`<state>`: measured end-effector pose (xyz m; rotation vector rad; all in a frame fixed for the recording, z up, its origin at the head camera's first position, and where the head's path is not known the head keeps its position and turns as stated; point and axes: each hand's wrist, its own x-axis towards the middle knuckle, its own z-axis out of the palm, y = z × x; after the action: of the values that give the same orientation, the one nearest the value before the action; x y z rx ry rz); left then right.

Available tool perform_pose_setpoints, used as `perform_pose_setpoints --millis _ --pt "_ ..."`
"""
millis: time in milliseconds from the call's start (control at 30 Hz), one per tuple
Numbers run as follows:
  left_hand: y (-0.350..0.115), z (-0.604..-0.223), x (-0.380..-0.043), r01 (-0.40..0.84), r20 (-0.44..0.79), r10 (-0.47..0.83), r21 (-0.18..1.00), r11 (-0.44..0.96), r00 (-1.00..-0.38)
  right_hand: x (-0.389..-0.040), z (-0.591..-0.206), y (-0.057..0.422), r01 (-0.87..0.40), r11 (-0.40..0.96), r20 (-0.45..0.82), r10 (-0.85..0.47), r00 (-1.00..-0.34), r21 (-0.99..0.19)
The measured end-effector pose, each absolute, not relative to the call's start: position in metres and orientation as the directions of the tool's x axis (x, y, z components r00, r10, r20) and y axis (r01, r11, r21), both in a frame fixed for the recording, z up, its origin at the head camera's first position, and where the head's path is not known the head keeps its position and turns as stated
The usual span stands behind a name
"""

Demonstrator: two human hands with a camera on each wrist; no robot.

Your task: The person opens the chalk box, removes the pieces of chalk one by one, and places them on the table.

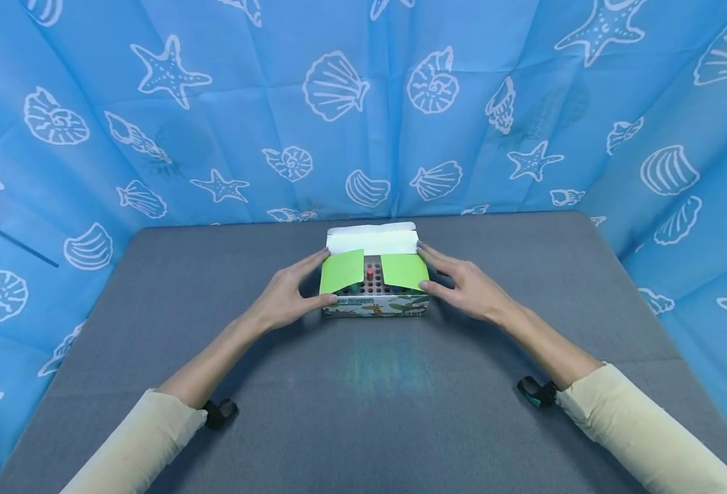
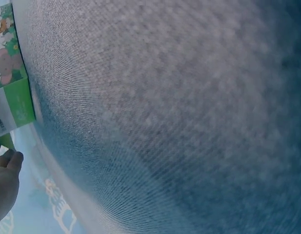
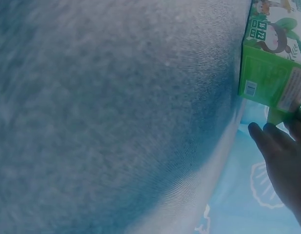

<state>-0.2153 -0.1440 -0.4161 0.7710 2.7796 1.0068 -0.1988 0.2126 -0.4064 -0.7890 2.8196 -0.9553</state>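
A cardboard box [image 1: 375,309] printed with cartoon animals stands on the table, its white lid [image 1: 372,241] raised at the back. Two light green side flaps, the left flap [image 1: 342,270] and the right flap [image 1: 404,270], slant inward over the opening. Between them shows an insert with rows of round holes [image 1: 372,285], and a red peg-like piece [image 1: 370,274] stands up from it. My left hand [image 1: 285,293] touches the box's left side, thumb near the front corner and fingertips near the back. On the right side, my right hand [image 1: 471,288] rests likewise, fingers fairly straight along the flap.
The box stands toward the back of a grey cloth-covered table [image 1: 363,405]. A blue curtain [image 1: 394,137] with white shells and starfish hangs behind and at both sides. Black straps [image 1: 221,414] show beside the sleeves.
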Motion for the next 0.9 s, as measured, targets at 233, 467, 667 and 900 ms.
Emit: perform_pose_setpoints --millis 233,467,667,900 --pt "-0.1446 -0.4157 -0.2143 0.424 0.087 0.489 0.643 0.637 -0.868 -0.1974 -0.4039 0.2112 -0.448 0.705 0.069 -0.496 -0.866 -0.55" --pt "-0.1424 -0.4148 -0.2138 0.443 0.122 0.491 0.651 0.616 -0.863 -0.1977 -0.4065 0.211 -0.47 0.706 0.103 -0.497 -0.862 -0.53" --pt "-0.1425 -0.4143 -0.2133 0.451 0.127 0.492 0.638 0.624 -0.861 -0.1987 -0.4073 0.2097 -0.514 0.706 0.179 -0.496 -0.85 -0.487" --pt "-0.1438 -0.4146 -0.2114 0.458 0.158 0.484 0.656 0.6 -0.861 -0.1969 -0.4064 0.2093 -0.532 0.701 0.239 -0.479 -0.845 -0.475"
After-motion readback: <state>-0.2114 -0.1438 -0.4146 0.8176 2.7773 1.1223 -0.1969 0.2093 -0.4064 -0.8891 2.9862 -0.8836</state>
